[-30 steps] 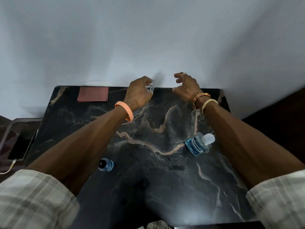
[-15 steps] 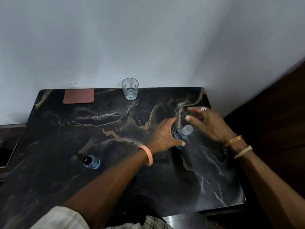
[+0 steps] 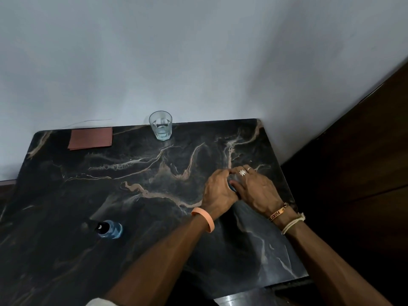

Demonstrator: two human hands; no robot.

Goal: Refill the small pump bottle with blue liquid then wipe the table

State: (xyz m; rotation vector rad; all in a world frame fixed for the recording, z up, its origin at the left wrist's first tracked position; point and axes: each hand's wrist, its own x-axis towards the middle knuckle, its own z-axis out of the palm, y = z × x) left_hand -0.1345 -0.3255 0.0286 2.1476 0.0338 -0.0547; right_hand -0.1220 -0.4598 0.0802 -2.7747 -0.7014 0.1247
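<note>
1. Both hands, left hand (image 3: 217,191) and right hand (image 3: 257,191), wrap fingers round the mostly hidden blue refill bottle (image 3: 231,188), right of centre on the tabletop (image 3: 154,195)
2. Looks like cap-opening; next it needs carrying to the small pump bottle (image 3: 109,229), lower left

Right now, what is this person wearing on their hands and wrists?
The left hand has a plain peach-orange band at its wrist. The right hand wears a silver star-shaped ring, a thin ring, an orange lettered wristband and a cream cord bracelet. Forearms are bare.
</note>
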